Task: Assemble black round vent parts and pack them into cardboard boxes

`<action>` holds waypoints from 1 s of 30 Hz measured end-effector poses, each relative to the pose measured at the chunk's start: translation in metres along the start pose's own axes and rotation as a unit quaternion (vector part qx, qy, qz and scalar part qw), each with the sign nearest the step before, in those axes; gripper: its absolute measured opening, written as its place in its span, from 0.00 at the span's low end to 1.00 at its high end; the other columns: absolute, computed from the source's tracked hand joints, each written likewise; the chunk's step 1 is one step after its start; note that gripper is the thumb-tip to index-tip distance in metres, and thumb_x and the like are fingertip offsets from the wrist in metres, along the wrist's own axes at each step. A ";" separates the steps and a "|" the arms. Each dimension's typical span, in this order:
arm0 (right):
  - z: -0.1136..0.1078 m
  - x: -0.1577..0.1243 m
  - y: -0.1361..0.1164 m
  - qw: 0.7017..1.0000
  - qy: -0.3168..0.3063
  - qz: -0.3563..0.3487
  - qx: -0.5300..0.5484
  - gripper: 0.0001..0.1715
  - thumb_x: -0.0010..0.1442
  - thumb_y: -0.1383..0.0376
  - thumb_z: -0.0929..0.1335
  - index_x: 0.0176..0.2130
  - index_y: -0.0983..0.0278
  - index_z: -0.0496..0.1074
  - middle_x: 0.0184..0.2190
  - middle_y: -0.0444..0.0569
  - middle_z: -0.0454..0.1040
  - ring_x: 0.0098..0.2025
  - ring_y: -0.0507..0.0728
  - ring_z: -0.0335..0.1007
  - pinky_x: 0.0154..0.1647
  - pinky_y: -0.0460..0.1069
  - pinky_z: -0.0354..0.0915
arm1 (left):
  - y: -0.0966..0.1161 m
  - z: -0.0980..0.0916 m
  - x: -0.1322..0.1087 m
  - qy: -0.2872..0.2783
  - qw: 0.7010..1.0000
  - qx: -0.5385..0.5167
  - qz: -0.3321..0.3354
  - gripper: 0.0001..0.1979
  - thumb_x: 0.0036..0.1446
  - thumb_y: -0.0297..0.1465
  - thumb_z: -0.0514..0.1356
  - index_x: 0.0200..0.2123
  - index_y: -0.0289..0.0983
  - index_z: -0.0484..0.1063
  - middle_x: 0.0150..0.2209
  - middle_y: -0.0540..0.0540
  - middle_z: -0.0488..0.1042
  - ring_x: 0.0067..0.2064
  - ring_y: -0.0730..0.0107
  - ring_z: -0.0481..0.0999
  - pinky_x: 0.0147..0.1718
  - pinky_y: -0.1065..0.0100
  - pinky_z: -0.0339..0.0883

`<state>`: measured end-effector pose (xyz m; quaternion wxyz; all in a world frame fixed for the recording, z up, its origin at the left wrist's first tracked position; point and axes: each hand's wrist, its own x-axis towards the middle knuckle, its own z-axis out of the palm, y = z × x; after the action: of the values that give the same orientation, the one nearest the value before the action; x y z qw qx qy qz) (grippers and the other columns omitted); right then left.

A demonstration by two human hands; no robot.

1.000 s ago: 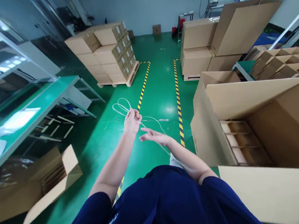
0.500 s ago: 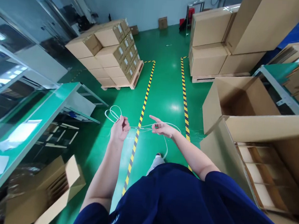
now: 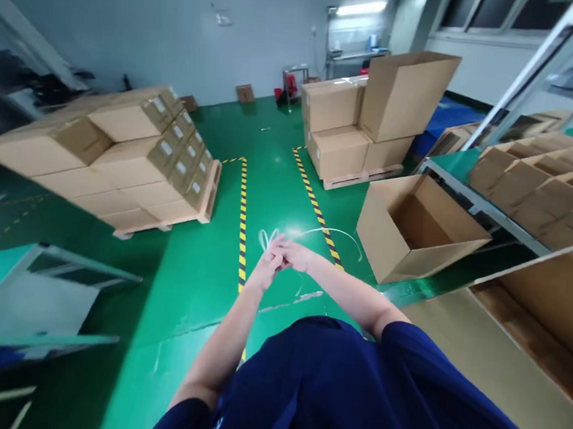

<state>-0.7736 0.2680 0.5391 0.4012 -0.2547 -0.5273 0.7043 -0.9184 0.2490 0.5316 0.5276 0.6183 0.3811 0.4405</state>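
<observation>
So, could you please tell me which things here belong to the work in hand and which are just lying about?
In hand:
- left hand and right hand, held together
- white strap, looped out from both hands

Lying about:
- open carton on the green floor
- stacked boxes on a pallet
- box stack farther back
- yellow-black floor tape

We observe a dark navy blue short-sleeved shirt covering the torso, plain in weave, with a small pale printed marking near its lower left edge. Both sleeves end above the elbows; the forearms are bare. The left hand [image 3: 268, 270] and right hand [image 3: 294, 255] wear no gloves, rings or wristbands that we can discern.
</observation>
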 end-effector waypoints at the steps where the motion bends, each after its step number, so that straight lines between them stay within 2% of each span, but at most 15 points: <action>1: -0.001 0.009 -0.001 0.999 0.034 -0.013 -0.005 0.24 0.61 0.49 0.72 0.27 0.65 0.68 0.20 0.39 0.64 0.19 0.46 0.54 0.17 0.42 0.50 | -0.001 0.000 0.017 -0.026 0.999 -0.003 -0.019 0.48 0.40 0.60 0.71 0.60 0.39 0.68 0.44 0.42 0.78 0.31 0.74 0.70 0.29 0.72 0.61; 5: -0.039 0.010 -0.005 0.974 0.220 -0.053 -0.021 0.21 0.64 0.53 0.70 0.26 0.65 0.69 0.19 0.40 0.65 0.20 0.46 0.56 0.19 0.42 0.53 | -0.021 0.007 0.064 -0.165 0.970 0.121 -0.130 0.35 0.37 0.52 0.75 0.43 0.33 0.77 0.24 0.50 0.72 0.24 0.74 0.66 0.25 0.72 0.56; 7: -0.064 -0.011 -0.002 0.954 0.292 -0.040 -0.061 0.19 0.64 0.57 0.70 0.26 0.66 0.70 0.19 0.40 0.66 0.18 0.45 0.54 0.17 0.42 0.50 | -0.038 0.014 0.079 -0.237 0.945 0.158 -0.161 0.29 0.43 0.51 0.72 0.37 0.32 0.79 0.18 0.52 0.66 0.22 0.75 0.62 0.23 0.71 0.52; 9: -0.083 -0.042 0.003 0.938 0.335 -0.022 -0.088 0.18 0.63 0.58 0.70 0.27 0.66 0.71 0.20 0.40 0.67 0.17 0.45 0.53 0.16 0.43 0.47 | -0.053 0.025 0.092 -0.264 0.935 0.145 -0.187 0.27 0.50 0.53 0.67 0.34 0.32 0.81 0.16 0.53 0.62 0.20 0.77 0.57 0.22 0.71 0.46; 12: -0.098 -0.097 0.011 0.906 0.421 -0.039 -0.034 0.17 0.63 0.56 0.70 0.29 0.66 0.72 0.21 0.40 0.67 0.17 0.44 0.53 0.15 0.43 0.46 | -0.070 0.048 0.104 -0.266 0.933 0.111 -0.214 0.20 0.54 0.47 0.65 0.32 0.34 0.81 0.26 0.46 0.74 0.26 0.74 0.66 0.23 0.73 0.51; 14: -0.100 -0.133 0.019 0.857 0.511 -0.068 0.029 0.18 0.63 0.55 0.70 0.30 0.66 0.72 0.21 0.39 0.66 0.18 0.44 0.54 0.16 0.42 0.47 | -0.076 0.067 0.102 -0.265 0.934 0.067 -0.232 0.14 0.56 0.42 0.65 0.34 0.36 0.82 0.43 0.41 0.80 0.43 0.66 0.75 0.30 0.73 0.60; 15: -0.098 -0.150 0.025 0.829 0.550 -0.082 0.056 0.19 0.63 0.54 0.70 0.30 0.66 0.72 0.21 0.39 0.65 0.18 0.44 0.54 0.16 0.42 0.47 | -0.076 0.077 0.096 -0.264 0.932 0.025 -0.247 0.13 0.58 0.40 0.63 0.37 0.38 0.82 0.52 0.42 0.79 0.53 0.63 0.73 0.36 0.72 0.64; 17: -0.086 -0.178 0.041 0.790 0.597 -0.096 0.099 0.20 0.62 0.53 0.71 0.29 0.66 0.71 0.20 0.39 0.64 0.18 0.44 0.54 0.16 0.41 0.48 | -0.075 0.100 0.075 -0.258 0.919 -0.100 -0.282 0.12 0.65 0.40 0.58 0.41 0.41 0.80 0.64 0.46 0.70 0.67 0.61 0.63 0.48 0.67 0.67; 19: -0.064 -0.199 0.066 0.783 0.601 -0.093 0.130 0.20 0.62 0.53 0.71 0.28 0.66 0.69 0.18 0.38 0.63 0.17 0.44 0.54 0.16 0.41 0.47 | -0.069 0.127 0.045 -0.262 0.891 -0.232 -0.289 0.16 0.70 0.41 0.52 0.38 0.43 0.78 0.68 0.51 0.65 0.70 0.62 0.58 0.57 0.58 0.65; 21: -0.034 -0.219 0.097 0.795 0.577 -0.082 0.171 0.20 0.62 0.54 0.71 0.27 0.66 0.68 0.17 0.38 0.62 0.17 0.45 0.53 0.15 0.41 0.46 | -0.061 0.157 0.011 -0.274 0.864 -0.332 -0.260 0.19 0.72 0.40 0.49 0.32 0.41 0.73 0.60 0.48 0.74 0.65 0.62 0.66 0.61 0.52 0.62; 23: -0.003 -0.249 0.131 0.792 0.558 -0.090 0.230 0.21 0.61 0.52 0.72 0.29 0.65 0.68 0.17 0.37 0.61 0.16 0.44 0.51 0.16 0.40 0.44 | -0.053 0.187 -0.022 -0.285 0.852 -0.370 -0.235 0.21 0.72 0.37 0.49 0.27 0.38 0.67 0.36 0.47 0.79 0.45 0.69 0.78 0.55 0.57 0.68; 25: 0.028 -0.297 0.163 0.757 0.571 -0.134 0.287 0.22 0.58 0.50 0.74 0.32 0.65 0.69 0.18 0.36 0.61 0.17 0.43 0.48 0.16 0.40 0.42 | -0.048 0.214 -0.053 -0.313 0.865 -0.310 -0.239 0.19 0.71 0.36 0.52 0.25 0.38 0.60 0.19 0.55 0.62 0.23 0.77 0.67 0.36 0.69 0.71; 26: 0.043 -0.328 0.178 0.728 0.592 -0.162 0.306 0.24 0.55 0.49 0.75 0.34 0.65 0.70 0.18 0.35 0.60 0.17 0.43 0.47 0.17 0.40 0.42 | -0.047 0.226 -0.069 -0.331 0.882 -0.240 -0.236 0.18 0.70 0.37 0.54 0.26 0.39 0.59 0.17 0.58 0.54 0.18 0.79 0.58 0.26 0.74 0.64; 28: 0.076 -0.400 0.205 0.659 0.648 -0.209 0.319 0.26 0.51 0.48 0.77 0.34 0.65 0.70 0.19 0.34 0.60 0.17 0.42 0.47 0.17 0.40 0.41 | -0.050 0.250 -0.103 -0.382 0.906 -0.022 -0.179 0.15 0.69 0.42 0.54 0.31 0.41 0.57 0.17 0.60 0.48 0.16 0.79 0.48 0.17 0.76 0.49; 30: 0.114 -0.474 0.226 0.597 0.705 -0.241 0.298 0.29 0.47 0.47 0.79 0.34 0.66 0.71 0.20 0.36 0.61 0.19 0.43 0.49 0.18 0.40 0.43 | -0.060 0.276 -0.143 -0.437 0.877 0.178 -0.091 0.14 0.68 0.46 0.52 0.37 0.42 0.58 0.19 0.61 0.50 0.17 0.77 0.49 0.18 0.75 0.47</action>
<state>-0.6694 -0.2161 0.3304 0.8567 -0.4022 0.1165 0.3013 -0.7037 0.0373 0.4370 0.5589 0.7943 0.2380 0.0000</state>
